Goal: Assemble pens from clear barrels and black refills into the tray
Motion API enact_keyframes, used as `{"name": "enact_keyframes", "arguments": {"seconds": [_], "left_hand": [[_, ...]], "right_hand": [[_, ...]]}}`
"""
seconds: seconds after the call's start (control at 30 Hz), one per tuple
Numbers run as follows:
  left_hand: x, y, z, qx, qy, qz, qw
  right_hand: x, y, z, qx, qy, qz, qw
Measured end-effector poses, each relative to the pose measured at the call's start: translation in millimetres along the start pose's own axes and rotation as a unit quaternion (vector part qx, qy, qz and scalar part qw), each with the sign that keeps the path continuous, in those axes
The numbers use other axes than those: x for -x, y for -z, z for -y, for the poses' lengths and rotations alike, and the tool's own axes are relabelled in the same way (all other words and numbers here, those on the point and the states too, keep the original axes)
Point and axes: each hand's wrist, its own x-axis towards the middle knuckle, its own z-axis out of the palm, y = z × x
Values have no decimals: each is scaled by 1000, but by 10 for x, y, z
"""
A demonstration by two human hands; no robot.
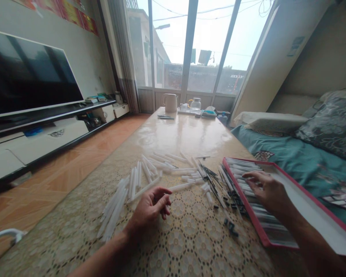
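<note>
The right hand point(263, 188), grip unclear, tends slim tubes point(243, 164) in a box point(258, 231), seemingly a step calling for neat alignment, the left hand point(154, 202) loosely half-curled.

A long counter point(184, 232) with a glossy, flower-patterned covering stretches from the bottom of the frame to the upper middle. White tubes point(139, 175) lie loosely piled left of centre and across the centre. Right of centre are thin dark rods point(208, 174) and small black pieces point(231, 227), beside a shallow red-edged box point(255, 225) at right. A beige kettle point(170, 103), dark slim sticks point(165, 117) and a white tray point(188, 112) occupy the upper middle.
</note>
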Motion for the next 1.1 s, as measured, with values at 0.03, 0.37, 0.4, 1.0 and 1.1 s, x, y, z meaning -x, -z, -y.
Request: {"name": "enact_keyframes", "arguments": {"seconds": [0.03, 0.37, 0.4, 1.0, 1.1], "left_hand": [[7, -4, -1, -4, 1, 4, 1000], [78, -24, 66, -69, -17, 41, 997], [77, -24, 77, -73, -19, 40, 996], [59, -23, -66, 280, 63, -96, 953], [53, -21, -70, 298, 60, -98, 948]], "right_hand": [[-20, -58, 213, -27, 19, 22, 999], [-85, -788, 1453, 5, 180, 124, 976], [-95, -818, 1460, 12, 181, 120, 976], [20, -464, 1162, 52, 19, 79, 995], [5, -530, 896, 153, -33, 100, 983]]}}
